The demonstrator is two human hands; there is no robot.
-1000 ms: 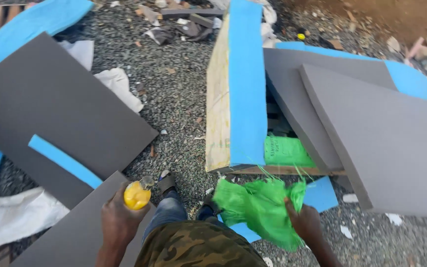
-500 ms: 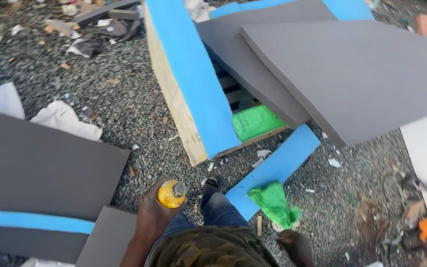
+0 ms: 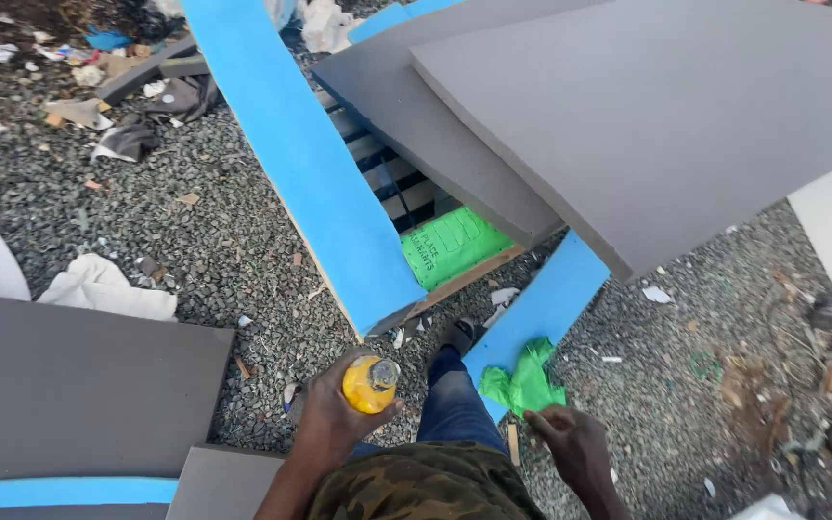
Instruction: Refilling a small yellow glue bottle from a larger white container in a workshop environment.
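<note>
The left hand has its fingers wrapped around a yellow bottle, carried upright. The right hand pinches a green cloth, which hangs just beyond those fingers over the blue foam strip on the gravel.

grey foam sheets, blue strip, gravel, white rags

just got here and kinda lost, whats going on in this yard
A person stands on gravel among grey foam sheets and a blue-edged board. Their left hand grips a yellow bottle, and their right hand pinches a crumpled green bag held low over a blue strip by their shoe.
</note>
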